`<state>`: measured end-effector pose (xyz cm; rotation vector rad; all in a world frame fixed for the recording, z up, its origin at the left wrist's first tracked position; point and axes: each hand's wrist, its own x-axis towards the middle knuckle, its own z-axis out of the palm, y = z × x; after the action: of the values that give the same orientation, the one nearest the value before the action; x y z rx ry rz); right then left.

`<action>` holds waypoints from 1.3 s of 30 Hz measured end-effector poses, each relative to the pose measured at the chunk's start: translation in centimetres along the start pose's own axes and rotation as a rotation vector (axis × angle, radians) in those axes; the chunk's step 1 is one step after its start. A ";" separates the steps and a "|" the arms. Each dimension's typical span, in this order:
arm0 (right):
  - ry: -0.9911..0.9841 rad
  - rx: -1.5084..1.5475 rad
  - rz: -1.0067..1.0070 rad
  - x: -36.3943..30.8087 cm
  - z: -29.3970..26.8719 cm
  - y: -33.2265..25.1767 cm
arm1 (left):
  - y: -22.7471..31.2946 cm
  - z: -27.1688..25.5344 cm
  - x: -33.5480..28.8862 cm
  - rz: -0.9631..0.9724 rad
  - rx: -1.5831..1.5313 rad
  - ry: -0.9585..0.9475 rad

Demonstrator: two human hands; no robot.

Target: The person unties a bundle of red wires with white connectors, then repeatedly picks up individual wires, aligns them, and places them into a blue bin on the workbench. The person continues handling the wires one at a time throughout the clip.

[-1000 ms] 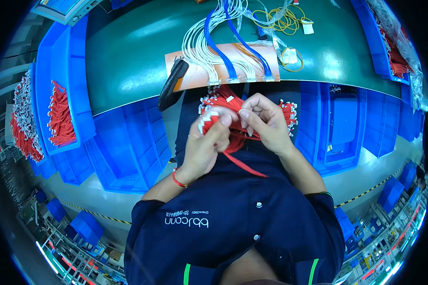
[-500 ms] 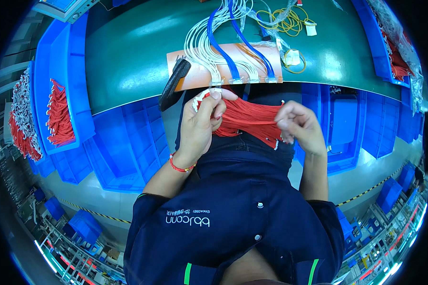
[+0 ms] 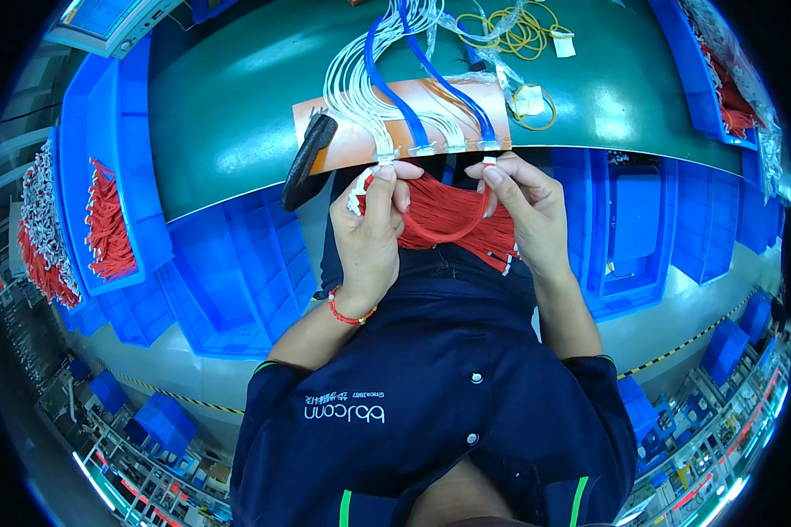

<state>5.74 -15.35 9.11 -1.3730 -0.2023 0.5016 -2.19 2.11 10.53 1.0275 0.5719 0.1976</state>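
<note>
A bundle of red cables [image 3: 444, 206] with white end connectors lies across my lap. My left hand [image 3: 365, 228] is closed on white connector ends, several of them sticking out past its left side. My right hand [image 3: 534, 206] pinches a white plug [image 3: 489, 162] just below the plate's right end. A single red cable loop [image 3: 444, 239] sags between the two hands, in front of the bundle. Both hands are at the near edge of an orange-brown plate [image 3: 460, 95], which carries small white connectors fed by white wires [image 3: 347, 75] and blue wires [image 3: 387, 75]. Fingers hide the exact contact points.
The green tabletop [image 3: 220, 114] spreads beyond the plate. A black bar-shaped piece [image 3: 309, 162] leans at the plate's left end. Yellow cords [image 3: 523, 39] lie at the back. Blue bins [image 3: 136, 193] with red cables stand left; another blue bin [image 3: 703, 105] stands right.
My right hand has moved left and up from the bundle's right end to the plate's edge, now pinching one cable's plug. That cable has separated into a loop. My left hand has shifted slightly left.
</note>
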 end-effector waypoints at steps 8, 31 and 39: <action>0.049 -0.035 0.032 0.5 -0.1 -0.3 | -0.1 0.1 0.0 -0.002 0.003 0.024; -0.012 0.250 0.210 0.9 -0.9 0.2 | 1.2 -0.4 0.3 -0.051 0.072 -0.008; -0.129 -0.558 -0.201 -0.1 1.3 3.6 | 1.1 -0.8 0.6 -0.082 -0.022 -0.077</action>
<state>4.34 -13.82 5.86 -1.8379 -0.6148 0.3766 -2.04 3.54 10.96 0.9837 0.5395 0.0910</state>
